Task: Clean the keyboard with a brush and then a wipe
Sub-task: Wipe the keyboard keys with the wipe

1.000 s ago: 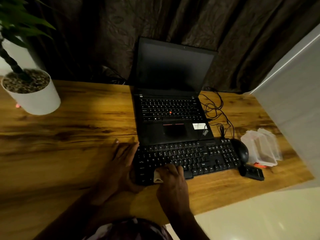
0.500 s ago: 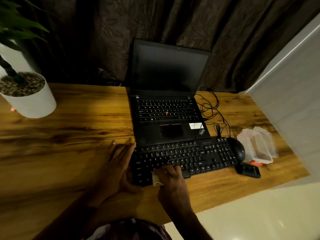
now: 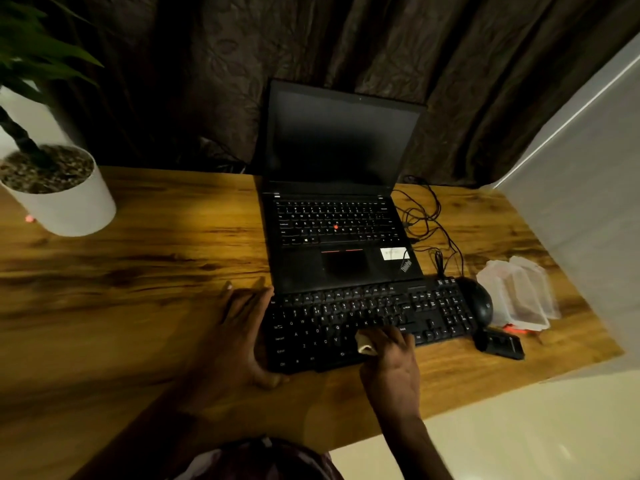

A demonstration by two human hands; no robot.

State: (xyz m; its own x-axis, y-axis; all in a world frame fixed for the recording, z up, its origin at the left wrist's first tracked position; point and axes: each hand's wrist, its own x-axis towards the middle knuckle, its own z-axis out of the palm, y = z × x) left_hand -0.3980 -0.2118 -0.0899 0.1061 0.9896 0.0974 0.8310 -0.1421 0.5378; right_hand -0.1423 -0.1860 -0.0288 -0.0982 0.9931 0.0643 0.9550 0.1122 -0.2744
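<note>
A black external keyboard (image 3: 433,310) lies on the wooden desk (image 3: 138,271) in front of an open laptop. My right hand (image 3: 391,362) presses a small pale wipe (image 3: 363,342) onto the lower middle keys, fingers curled over it. My left hand (image 3: 239,327) lies flat against the keyboard's left end, fingers spread on the desk and thumb at the front corner. Most of the wipe is hidden under my fingers. No brush shows in my hands.
The black laptop (image 3: 339,237) stands open behind the keyboard, with tangled cables (image 3: 426,223) to its right. A black mouse (image 3: 479,304), a small dark object (image 3: 500,344) and clear plastic packaging (image 3: 519,296) sit at the right. A white plant pot (image 3: 65,202) is far left.
My right hand has slid the wipe rightward along the lower key rows, from the left part toward the middle. My left hand stays at the keyboard's left end.
</note>
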